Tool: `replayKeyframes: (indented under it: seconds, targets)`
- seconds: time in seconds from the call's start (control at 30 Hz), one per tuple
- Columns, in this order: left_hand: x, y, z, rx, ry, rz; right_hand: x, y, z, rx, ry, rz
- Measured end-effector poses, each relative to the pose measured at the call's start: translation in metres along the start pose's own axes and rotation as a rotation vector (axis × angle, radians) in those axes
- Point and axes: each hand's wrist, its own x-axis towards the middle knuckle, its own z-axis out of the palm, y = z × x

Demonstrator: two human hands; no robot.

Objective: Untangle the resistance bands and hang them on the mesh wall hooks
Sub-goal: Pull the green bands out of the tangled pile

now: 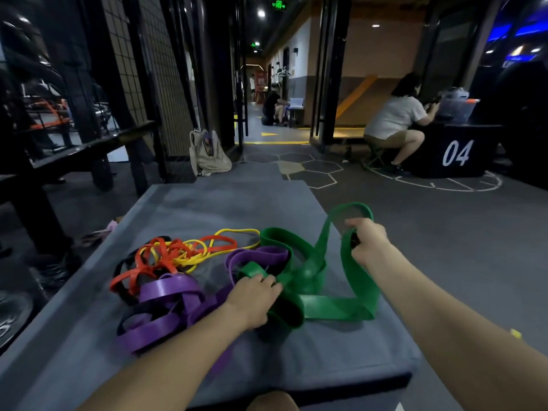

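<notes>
A tangle of resistance bands lies on a grey padded mat (225,200). The wide green band (332,307) is on the right, the wide purple band (166,289) at the lower left, the orange band (148,262) and thin yellow band (234,232) behind, with a black band (121,265) under them. My right hand (367,241) grips a raised loop of the green band. My left hand (255,298) presses down on the green band where it crosses the purple one. The mesh wall (154,69) stands at the far left; I see no hooks on it.
A beige bag (207,152) leans against the mesh wall's base. A dark bench (83,146) stands to the left. A person sits at a black box marked 04 (456,152) on the right. Another person crouches far down the corridor (272,108).
</notes>
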Motion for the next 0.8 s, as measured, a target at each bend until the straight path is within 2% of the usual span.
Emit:
replayKeyframes:
  seconds: [0.13,0.23,0.3,0.47,0.67,0.8]
  targets:
    - [0.014,-0.009,0.003,-0.110,-0.055,-0.036,0.034,0.026,0.006,-0.263,0.008,-0.051]
    - [0.026,-0.021,0.007,-0.178,-0.089,-0.044,0.064,0.040,0.012,-0.610,0.013,-0.128]
    - [0.030,-0.029,0.009,-0.207,-0.087,-0.049,0.078,0.051,0.020,-0.820,-0.056,-0.139]
    - [0.033,-0.041,0.013,-0.239,-0.073,0.001,0.085,0.074,0.058,-1.162,-0.214,-0.134]
    - [0.035,-0.041,0.020,-0.199,-0.065,0.039,0.099,0.088,0.082,-1.281,-0.002,-0.014]
    - [0.035,-0.046,0.024,-0.225,-0.038,0.060,0.103,0.087,0.078,-1.298,0.003,0.004]
